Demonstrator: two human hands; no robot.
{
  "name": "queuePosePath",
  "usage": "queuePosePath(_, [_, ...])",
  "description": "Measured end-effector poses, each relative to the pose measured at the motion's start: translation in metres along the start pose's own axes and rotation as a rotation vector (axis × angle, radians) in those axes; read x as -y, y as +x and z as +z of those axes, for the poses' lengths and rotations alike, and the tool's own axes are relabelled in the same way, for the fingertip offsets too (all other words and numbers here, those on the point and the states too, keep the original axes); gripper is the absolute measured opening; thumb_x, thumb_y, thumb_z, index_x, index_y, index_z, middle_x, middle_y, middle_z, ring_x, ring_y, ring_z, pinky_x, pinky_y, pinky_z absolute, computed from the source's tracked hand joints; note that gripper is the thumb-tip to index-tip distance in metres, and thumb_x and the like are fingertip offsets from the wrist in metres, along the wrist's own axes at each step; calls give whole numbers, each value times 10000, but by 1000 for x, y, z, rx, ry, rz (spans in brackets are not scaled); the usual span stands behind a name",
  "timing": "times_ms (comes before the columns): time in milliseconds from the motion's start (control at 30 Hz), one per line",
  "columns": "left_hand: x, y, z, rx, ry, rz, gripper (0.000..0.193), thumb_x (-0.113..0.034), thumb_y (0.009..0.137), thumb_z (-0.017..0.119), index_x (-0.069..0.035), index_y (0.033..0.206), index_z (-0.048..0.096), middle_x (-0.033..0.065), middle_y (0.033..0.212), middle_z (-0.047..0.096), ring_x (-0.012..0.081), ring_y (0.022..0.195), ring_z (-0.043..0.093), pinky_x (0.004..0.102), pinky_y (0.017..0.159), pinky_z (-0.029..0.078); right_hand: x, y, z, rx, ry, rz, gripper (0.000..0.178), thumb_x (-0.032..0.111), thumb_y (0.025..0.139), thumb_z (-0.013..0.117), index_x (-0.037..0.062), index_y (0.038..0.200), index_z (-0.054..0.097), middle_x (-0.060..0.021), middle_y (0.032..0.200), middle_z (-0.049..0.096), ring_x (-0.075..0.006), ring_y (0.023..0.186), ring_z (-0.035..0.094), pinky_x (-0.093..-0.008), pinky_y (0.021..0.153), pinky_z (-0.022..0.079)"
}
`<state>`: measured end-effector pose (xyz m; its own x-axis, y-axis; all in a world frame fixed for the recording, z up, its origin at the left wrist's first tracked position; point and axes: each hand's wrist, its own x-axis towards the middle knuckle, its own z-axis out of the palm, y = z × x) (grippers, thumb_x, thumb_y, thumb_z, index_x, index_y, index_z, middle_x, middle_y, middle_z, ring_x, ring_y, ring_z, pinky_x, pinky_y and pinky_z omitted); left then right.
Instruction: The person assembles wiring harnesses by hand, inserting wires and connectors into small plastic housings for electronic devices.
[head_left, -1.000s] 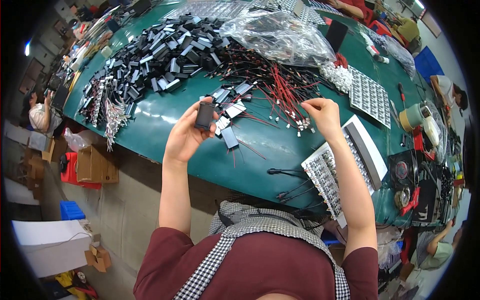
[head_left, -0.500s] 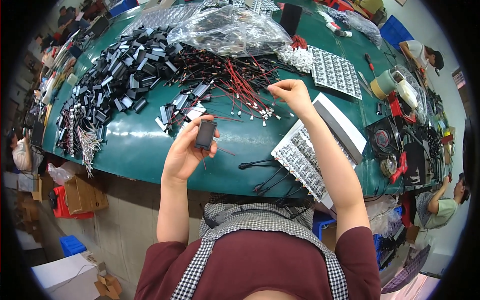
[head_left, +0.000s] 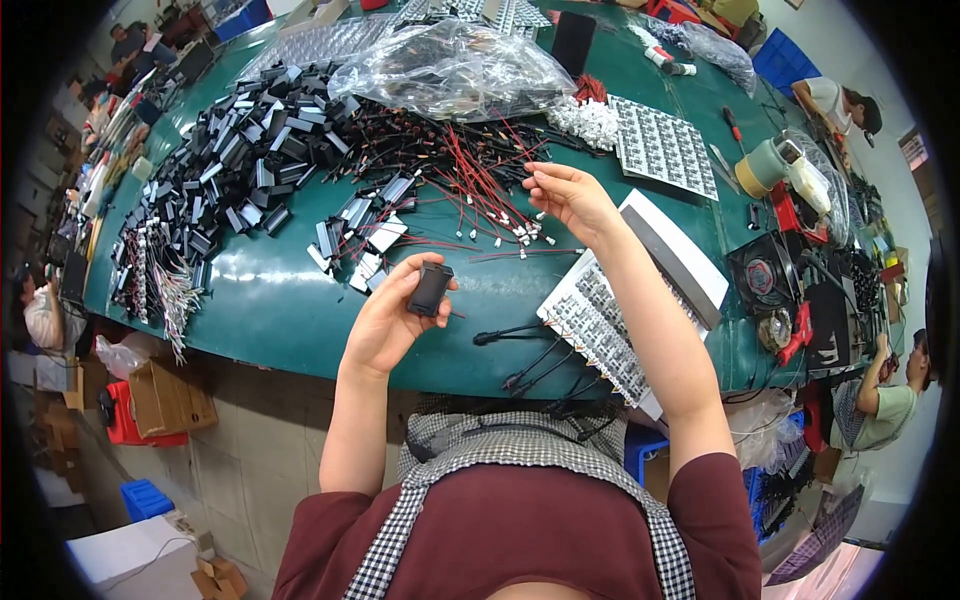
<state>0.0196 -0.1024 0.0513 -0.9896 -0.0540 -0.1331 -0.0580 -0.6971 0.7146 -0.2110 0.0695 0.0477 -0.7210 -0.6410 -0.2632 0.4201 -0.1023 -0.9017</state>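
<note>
Shiny smooth green table [head_left: 270, 300], crinkly see-through plastic bag [head_left: 450, 70], small matt black plastic case [head_left: 430, 289], thin red plastic-coated wires [head_left: 470, 175], brown cardboard box [head_left: 165, 400]

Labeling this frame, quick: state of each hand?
Left hand: closed on a small black block, above the table edge.
Right hand: fingers pinched at the red wires; whether it holds one cannot be told.

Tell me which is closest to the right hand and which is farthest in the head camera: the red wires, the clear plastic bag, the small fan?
From the right hand:
1. Red wires: right at its fingertips, just to the left on the green table.
2. Clear plastic bag: farther up the table, beyond the wires.
3. Small fan: off to the right near the table edge, about as far as the bag; too close to call.
</note>
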Motion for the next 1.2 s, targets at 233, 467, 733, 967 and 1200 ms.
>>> queuePosePath(233, [6, 7, 22, -100, 465, 131, 343, -193, 862, 580, -37, 1167, 564, 12, 923, 579, 39, 754, 477, 189, 619, 375, 6, -57, 61, 210, -319, -15, 211, 198, 850, 611, 20, 949, 666, 48, 698, 549, -10, 540, 375, -179, 467, 252])
queuePosePath(467, [1, 5, 39, -218, 492, 348, 214, -128, 838, 610, -23, 1021, 641, 3, 885, 575, 42, 760, 482, 179, 645, 373, 9, -95, 61, 293, -590, -2, 179, 140, 861, 596, -9, 954, 629, -2, 789, 607, -16, 681, 494, -160, 551, 368])
queuePosePath(733, [7, 0, 47, 8, 481, 404, 269, -68, 813, 625, -7, 1071, 580, 35, 947, 559, 95, 835, 516, 211, 726, 415, 18, -113, 70, 209, -516, -181, 134, 115, 814, 637, -15, 833, 662, -7, 757, 585, -26, 603, 472, -201, 510, 363])
queuePosePath(967, [4, -9, 43, 43, 497, 433, 480, -44, 727, 722, 17, 1155, 516, 83, 1061, 564, 146, 975, 541, 273, 844, 443, 38, -144, 72, 53, -787, -564, 85, 79, 732, 706, 15, 774, 669, 30, 599, 466, -31, 531, 353, -213, 466, 238])
queuePosePath(1200, [3, -11, 45, 69, 576, 497, 457, -27, 695, 731, 25, 1111, 548, 93, 1062, 542, 165, 980, 540, 273, 840, 444, 46, -149, 77, 18, -852, -642, 80, 56, 727, 695, 4, 771, 653, -33, 664, 575, -74, 536, 445, -227, 461, 327])
